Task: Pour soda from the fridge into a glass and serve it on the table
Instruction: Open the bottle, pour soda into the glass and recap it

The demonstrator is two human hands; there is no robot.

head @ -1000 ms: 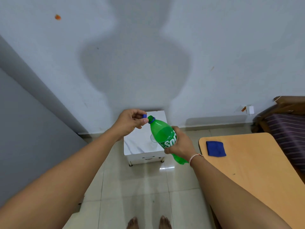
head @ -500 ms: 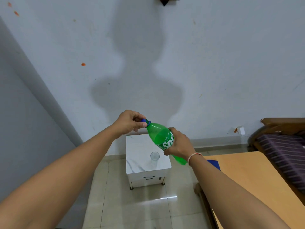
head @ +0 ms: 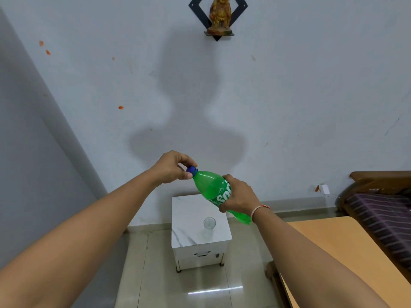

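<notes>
Open air lies all around the tilted green soda bottle (head: 211, 187), held well above the small white cabinet (head: 195, 218). On that marble-look worktop only the empty glass (head: 209, 223) stands, near the front right; its left and rear parts are bare. Tiled floor (head: 160, 274) runs clear to the cabinet's left and front. To the right, the wooden table (head: 347, 252) blocks low passage, with the striped bed (head: 382, 214) beyond it. The wall (head: 289, 96) closes the far side.
</notes>
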